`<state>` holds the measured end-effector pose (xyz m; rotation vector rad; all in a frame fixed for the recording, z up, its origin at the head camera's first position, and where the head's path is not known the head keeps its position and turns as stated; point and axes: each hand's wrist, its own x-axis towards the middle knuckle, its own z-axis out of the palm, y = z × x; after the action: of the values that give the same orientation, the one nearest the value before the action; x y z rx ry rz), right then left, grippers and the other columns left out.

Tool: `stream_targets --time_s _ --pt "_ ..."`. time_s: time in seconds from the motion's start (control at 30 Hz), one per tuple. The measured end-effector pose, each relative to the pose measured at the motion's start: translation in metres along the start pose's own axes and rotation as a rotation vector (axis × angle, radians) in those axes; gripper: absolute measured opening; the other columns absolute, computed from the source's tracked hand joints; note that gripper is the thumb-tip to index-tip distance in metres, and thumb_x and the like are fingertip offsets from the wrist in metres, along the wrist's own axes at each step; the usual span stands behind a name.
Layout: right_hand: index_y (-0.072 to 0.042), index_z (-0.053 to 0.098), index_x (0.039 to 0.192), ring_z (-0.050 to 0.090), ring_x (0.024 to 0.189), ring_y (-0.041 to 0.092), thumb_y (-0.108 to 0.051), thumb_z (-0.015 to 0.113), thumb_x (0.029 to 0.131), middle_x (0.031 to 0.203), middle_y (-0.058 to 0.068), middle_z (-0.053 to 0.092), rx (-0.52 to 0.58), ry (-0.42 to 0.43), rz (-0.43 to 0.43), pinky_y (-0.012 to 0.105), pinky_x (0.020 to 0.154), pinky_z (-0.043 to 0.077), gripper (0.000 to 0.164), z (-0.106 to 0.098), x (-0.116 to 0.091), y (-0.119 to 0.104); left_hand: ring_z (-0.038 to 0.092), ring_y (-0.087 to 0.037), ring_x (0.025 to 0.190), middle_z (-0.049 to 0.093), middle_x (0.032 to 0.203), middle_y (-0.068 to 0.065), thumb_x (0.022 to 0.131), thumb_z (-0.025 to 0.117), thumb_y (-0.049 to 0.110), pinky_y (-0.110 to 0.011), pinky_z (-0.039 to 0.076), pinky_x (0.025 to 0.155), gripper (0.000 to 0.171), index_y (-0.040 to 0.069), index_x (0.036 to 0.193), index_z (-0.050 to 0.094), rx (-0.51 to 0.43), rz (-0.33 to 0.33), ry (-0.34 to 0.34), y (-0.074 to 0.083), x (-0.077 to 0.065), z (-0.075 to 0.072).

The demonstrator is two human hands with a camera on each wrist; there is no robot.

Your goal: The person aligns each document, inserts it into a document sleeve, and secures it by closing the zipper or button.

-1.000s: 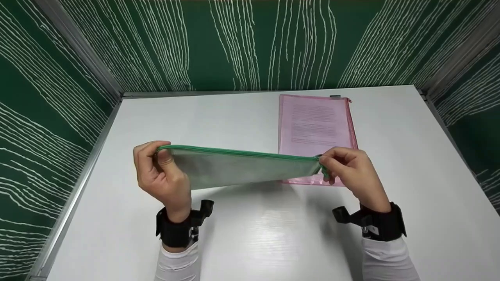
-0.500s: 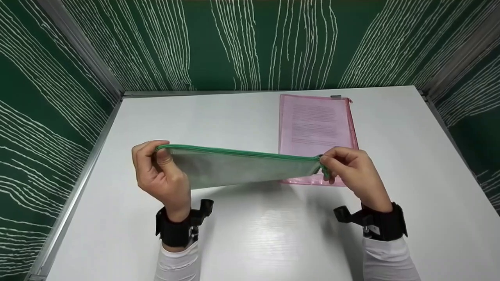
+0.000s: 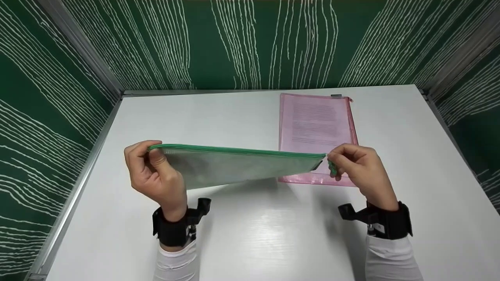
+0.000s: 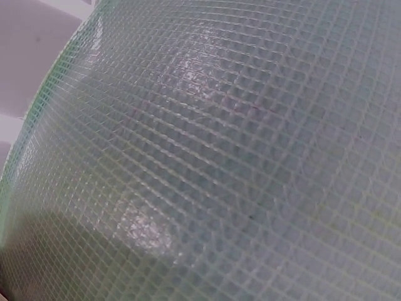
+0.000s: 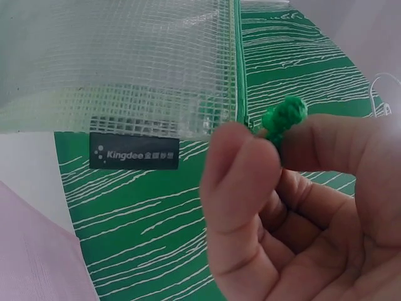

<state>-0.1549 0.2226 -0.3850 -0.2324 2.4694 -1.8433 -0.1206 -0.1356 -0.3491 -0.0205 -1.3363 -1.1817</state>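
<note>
A translucent mesh zipper pouch (image 3: 230, 168) with a green zipper (image 3: 234, 150) along its top edge is held above the table. My left hand (image 3: 154, 175) pinches its left end between thumb and fingers. At the right end of the zipper, my right hand (image 3: 361, 171) pinches the zipper pull, and a green braided cord (image 5: 287, 118) sticks out beside the fingertips. In the right wrist view a dark label (image 5: 133, 150) hangs from the pouch edge. Mesh fills most of the left wrist view, hiding the left fingers there. The zipper looks shut along its length.
Behind the right hand a pink zipper pouch (image 3: 314, 132) with a printed sheet inside lies flat on the white table (image 3: 258, 234). Green walls with white lines (image 3: 265, 47) rise behind the table and at both sides.
Both hands have moved slightly apart, the left one leftward and the right one rightward. The green zipper edge is stretched straighter, and the right fingers now stand just off the pouch corner.
</note>
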Motion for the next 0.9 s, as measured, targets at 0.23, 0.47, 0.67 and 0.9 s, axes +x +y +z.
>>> stream_targets --time_s 0.23,0.47,0.67,0.9 --pt "0.006 0.065 0.087 0.060 0.059 0.020 -0.014 0.061 0.096 0.068 0.005 0.059 0.004 -0.022 -0.021 0.028 0.057 0.053 0.023 -0.0013 -0.0002 -0.0002 0.050 -0.017 0.077 0.054 0.081 -0.010 0.093 0.060 0.011 -0.023 0.039 0.066 0.023 -0.010 0.084 0.061 -0.002 0.003 -0.001 0.0002 0.0001 0.0004" --pt "0.008 0.064 0.088 0.060 0.059 0.020 -0.016 0.062 0.096 0.067 0.004 0.059 0.009 -0.028 -0.023 0.028 0.056 0.053 0.025 -0.0024 0.0001 0.0006 0.050 -0.016 0.076 0.054 0.082 -0.010 0.093 0.060 0.012 -0.023 0.039 0.066 0.024 -0.010 0.084 0.061 0.002 0.001 -0.007 0.0002 0.0002 0.0001" --pt "0.007 0.065 0.088 0.060 0.060 0.022 -0.015 0.063 0.095 0.066 0.004 0.057 0.032 0.005 0.023 0.030 0.056 0.053 0.023 -0.0027 0.0020 0.0029 0.049 -0.016 0.076 0.054 0.081 -0.010 0.092 0.061 0.018 -0.022 0.039 0.065 0.029 -0.010 0.084 0.061 0.011 0.004 -0.011 -0.0002 0.0003 0.0003" --pt "0.007 0.063 0.088 0.060 0.057 0.019 -0.015 0.061 0.096 0.066 0.003 0.057 -0.003 -0.002 0.005 0.029 0.054 0.053 0.024 0.0014 0.0043 0.0061 0.049 -0.016 0.076 0.054 0.080 -0.011 0.092 0.061 0.022 -0.022 0.039 0.064 0.032 -0.009 0.085 0.062 0.028 0.006 -0.013 0.0000 -0.0009 0.0006"
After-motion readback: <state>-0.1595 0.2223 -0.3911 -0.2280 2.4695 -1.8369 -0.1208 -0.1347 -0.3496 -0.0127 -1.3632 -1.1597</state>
